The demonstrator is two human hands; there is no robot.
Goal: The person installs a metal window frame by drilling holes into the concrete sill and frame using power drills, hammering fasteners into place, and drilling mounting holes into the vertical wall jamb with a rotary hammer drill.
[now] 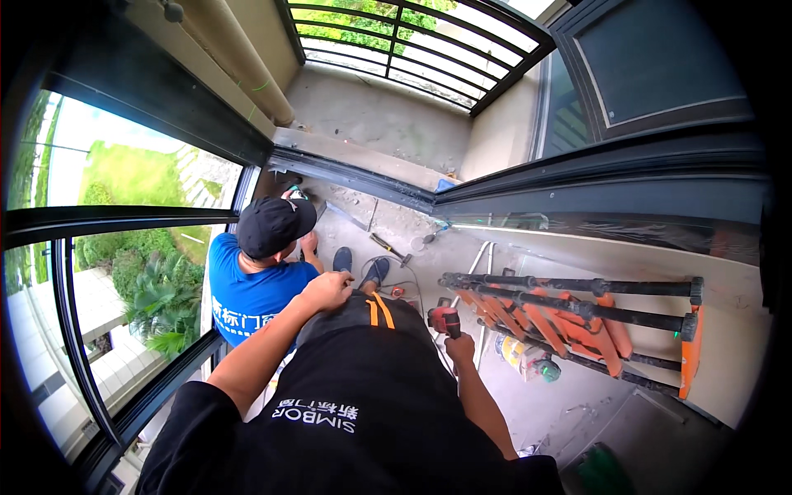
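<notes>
While a co-worker (229,280) in a blue shirt and dark cap is down low at the left, beside tall dark-framed windows (124,216), the camera wearer, in black, is seen from above; the right hand (461,348) holds a red power drill (444,322) out to the right of the body, above the pale floor (549,400), its grip wrapped round the handle; the left hand (327,291) is at the left side of the dark trousers (338,318), fingers curled, and whether that grip pinches anything small I cannot tell.

Judging by the pose, the step in hand looks like holding the drill ready, not pressed to any work; a next move with it would call for a steady wrist and room beside the co-worker.

Ahead, a hammer (386,247) with a yellow-and-black handle lies on the dusty floor, short of a low dark track (355,175); at the right, a ladder (551,318) with black rails and orange steps is set along the wall; no container can be made out clearly, nor any contents.
</notes>
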